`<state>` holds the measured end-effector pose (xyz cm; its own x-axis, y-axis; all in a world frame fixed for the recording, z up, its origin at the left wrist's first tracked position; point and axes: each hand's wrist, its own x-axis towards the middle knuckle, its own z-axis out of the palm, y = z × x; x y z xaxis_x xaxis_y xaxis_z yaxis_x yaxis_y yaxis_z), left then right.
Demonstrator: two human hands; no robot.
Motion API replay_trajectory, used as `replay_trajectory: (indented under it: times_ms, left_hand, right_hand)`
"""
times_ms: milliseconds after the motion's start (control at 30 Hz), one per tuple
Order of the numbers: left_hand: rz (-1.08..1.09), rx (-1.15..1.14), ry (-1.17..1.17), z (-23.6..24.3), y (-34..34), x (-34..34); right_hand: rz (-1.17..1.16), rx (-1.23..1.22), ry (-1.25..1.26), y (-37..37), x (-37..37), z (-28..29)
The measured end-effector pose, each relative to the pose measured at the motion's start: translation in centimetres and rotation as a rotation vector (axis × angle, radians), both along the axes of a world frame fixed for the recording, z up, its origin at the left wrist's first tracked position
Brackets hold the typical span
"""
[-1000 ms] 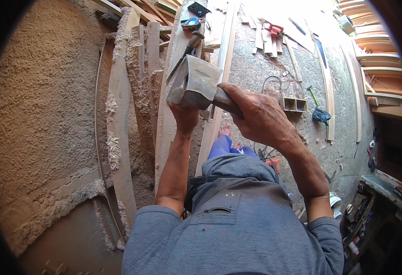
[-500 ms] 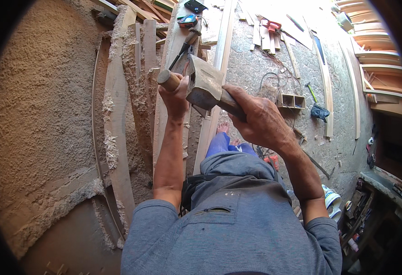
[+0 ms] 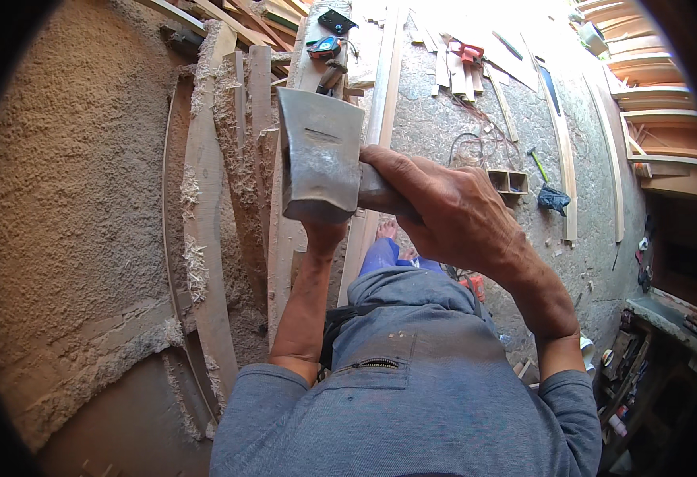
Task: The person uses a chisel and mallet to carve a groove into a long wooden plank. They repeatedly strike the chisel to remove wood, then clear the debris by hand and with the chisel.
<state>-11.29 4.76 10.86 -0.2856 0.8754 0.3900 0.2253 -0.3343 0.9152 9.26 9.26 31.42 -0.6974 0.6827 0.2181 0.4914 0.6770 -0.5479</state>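
My right hand (image 3: 464, 211) is closed round the wooden handle (image 3: 384, 191) of an axe. Its broad grey metal head (image 3: 322, 151) is raised, the flared edge pointing away from me and the blunt end towards me. Behind and below the head is my left hand (image 3: 325, 235), only its wrist side showing; its fingers are covered. The round-ended wooden-handled tool that it gripped in the earlier picture is hidden too. Beneath both hands runs a long pale plank (image 3: 285, 238). Farther along lies another tool with a wooden handle (image 3: 332, 76).
A blue-and-black tape measure (image 3: 325, 47) and a black box-shaped item (image 3: 337, 21) rest on the plank's far end. Shaving-covered boards (image 3: 205, 207) lean by the rough wall at left. On the floor at right are a red tool (image 3: 468, 52), a divided wooden box (image 3: 507, 182) and long strips (image 3: 565, 159).
The axe head has moved left and turned its broad face up to view, now covering the left hand's fingers and the wooden handle end. My left hand sits slightly lower in view.
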Motion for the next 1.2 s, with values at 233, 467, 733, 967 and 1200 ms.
replay_trajectory:
  times_ms: [233, 467, 733, 967, 1200]
  left_hand:
    - [0.020, -0.056, 0.051, -5.4, -2.6, -0.6]
    - [0.087, -0.032, 0.153, 1.1, -2.5, -1.4]
    - [0.031, 0.209, -0.262, 10.3, -2.4, -0.4]
    - [0.306, -0.396, 0.503, 6.8, -9.0, -10.8]
    - [0.104, -1.047, 0.782, -3.1, -25.2, -11.8]
  right_hand:
    - [0.159, -0.010, -0.432, -0.5, -1.2, -2.0]
    - [-0.034, -0.119, -0.030, -0.2, 0.9, -3.5]
    - [-0.452, -0.349, -0.022, -0.5, 7.8, -11.3]
    - [-0.612, -0.582, -0.252, -4.4, 17.0, -23.5]
    - [-0.660, -0.895, -0.396, -8.8, 20.0, -25.2]
